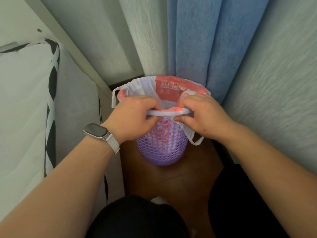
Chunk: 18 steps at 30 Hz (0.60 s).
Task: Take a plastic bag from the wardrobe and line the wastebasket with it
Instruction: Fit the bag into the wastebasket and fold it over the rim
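Observation:
A purple perforated wastebasket (162, 148) stands on the brown floor in the corner. A white and red plastic bag (171, 88) sits inside it, its mouth folded over the far rim. One bag handle hangs at the left, another at the front right. My left hand (132, 115) and my right hand (204, 114) both pinch the bag's edge against the basket's near rim, a hand's width apart. A watch is on my left wrist.
A white mattress with black trim (34, 100) lies to the left. White and blue curtains (205, 40) hang behind the basket and to the right. My dark-clothed knees (137, 219) are at the bottom, close to the basket.

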### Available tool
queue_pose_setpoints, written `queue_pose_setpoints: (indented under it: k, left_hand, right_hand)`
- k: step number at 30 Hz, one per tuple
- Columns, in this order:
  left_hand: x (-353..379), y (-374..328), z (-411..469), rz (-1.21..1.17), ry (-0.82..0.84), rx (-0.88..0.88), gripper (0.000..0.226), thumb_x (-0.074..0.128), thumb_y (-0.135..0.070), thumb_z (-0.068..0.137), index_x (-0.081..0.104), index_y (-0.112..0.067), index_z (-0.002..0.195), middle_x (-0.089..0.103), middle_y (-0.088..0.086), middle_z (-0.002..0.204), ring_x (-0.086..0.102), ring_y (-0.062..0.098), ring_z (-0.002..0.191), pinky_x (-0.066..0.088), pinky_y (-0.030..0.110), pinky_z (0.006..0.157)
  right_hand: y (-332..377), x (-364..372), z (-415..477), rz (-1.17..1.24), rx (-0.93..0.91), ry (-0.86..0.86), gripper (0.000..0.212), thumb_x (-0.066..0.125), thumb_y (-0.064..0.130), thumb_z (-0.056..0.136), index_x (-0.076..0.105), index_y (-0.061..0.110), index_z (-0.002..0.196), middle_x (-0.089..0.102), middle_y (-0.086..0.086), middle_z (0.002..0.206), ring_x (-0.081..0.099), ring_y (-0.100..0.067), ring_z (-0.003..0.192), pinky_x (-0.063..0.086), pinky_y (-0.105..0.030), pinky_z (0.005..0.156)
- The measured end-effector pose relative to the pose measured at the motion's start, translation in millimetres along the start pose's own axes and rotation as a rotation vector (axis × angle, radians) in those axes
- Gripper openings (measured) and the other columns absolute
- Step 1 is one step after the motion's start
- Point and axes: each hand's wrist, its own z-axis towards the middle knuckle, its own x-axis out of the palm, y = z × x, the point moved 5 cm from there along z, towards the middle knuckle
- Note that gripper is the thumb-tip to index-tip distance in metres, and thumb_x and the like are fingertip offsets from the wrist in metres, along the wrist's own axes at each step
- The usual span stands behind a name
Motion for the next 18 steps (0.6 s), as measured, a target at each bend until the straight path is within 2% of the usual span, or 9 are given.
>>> queue_pose_setpoints:
  k: [5, 8, 10, 12, 14, 18]
  left_hand:
    - [25.5, -2.2, -10.3, 0.101, -0.031, -0.025, 0.011, 0.061, -0.025, 0.079, 0.061, -0.017, 0.072, 0.061, 0.000, 0.067, 0.058, 0.025, 0.061, 0.046, 0.036, 0.056]
    - [45.9, 8.1, -23.4, 0.106, -0.016, -0.099, 0.011, 0.061, -0.024, 0.079, 0.060, -0.014, 0.073, 0.061, 0.004, 0.070, 0.058, 0.028, 0.065, 0.045, 0.037, 0.057]
    - [61.1, 17.5, -32.5, 0.086, 0.035, -0.169, 0.009, 0.060, -0.022, 0.079, 0.059, -0.013, 0.075, 0.062, 0.006, 0.074, 0.058, 0.030, 0.069, 0.045, 0.037, 0.059]
    - [74.9, 26.6, -40.2, 0.064, 0.093, -0.238, 0.008, 0.063, -0.018, 0.080, 0.058, -0.013, 0.076, 0.063, 0.008, 0.079, 0.058, 0.030, 0.074, 0.041, 0.035, 0.062]
    - [85.7, 34.1, -45.4, 0.037, 0.163, -0.302, 0.012, 0.063, -0.018, 0.082, 0.053, -0.019, 0.076, 0.060, 0.004, 0.081, 0.056, 0.027, 0.077, 0.037, 0.032, 0.064]
    - [101.1, 41.5, -51.4, -0.063, 0.275, -0.380, 0.016, 0.064, -0.023, 0.082, 0.050, -0.029, 0.075, 0.055, -0.004, 0.078, 0.057, 0.023, 0.079, 0.043, 0.033, 0.067]
  right_hand:
    - [-10.7, 23.3, -6.7, -0.107, -0.038, -0.029, 0.036, 0.061, 0.048, 0.080, 0.054, 0.015, 0.068, 0.058, -0.003, 0.068, 0.055, -0.029, 0.069, 0.037, -0.037, 0.065]
    - [-15.6, 41.3, -7.9, -0.168, -0.030, 0.015, 0.023, 0.069, 0.033, 0.077, 0.056, 0.016, 0.070, 0.058, -0.005, 0.071, 0.055, -0.031, 0.072, 0.032, -0.036, 0.068]
    - [-16.9, 56.5, -9.7, -0.189, -0.025, 0.076, 0.018, 0.075, 0.022, 0.071, 0.057, 0.016, 0.071, 0.058, -0.004, 0.072, 0.056, -0.032, 0.074, 0.036, -0.036, 0.073]
    - [-17.9, 70.7, -13.0, -0.203, -0.034, 0.139, 0.016, 0.073, 0.017, 0.068, 0.058, 0.015, 0.072, 0.058, -0.004, 0.073, 0.057, -0.032, 0.076, 0.039, -0.038, 0.077]
    - [-16.1, 81.3, -16.4, -0.212, -0.048, 0.207, 0.013, 0.069, 0.018, 0.068, 0.058, 0.015, 0.074, 0.059, -0.004, 0.075, 0.057, -0.032, 0.077, 0.040, -0.039, 0.079]
    - [-13.5, 88.5, -17.5, -0.229, -0.104, 0.292, 0.013, 0.055, 0.032, 0.072, 0.055, 0.018, 0.072, 0.057, -0.003, 0.072, 0.055, -0.030, 0.074, 0.035, -0.037, 0.074]
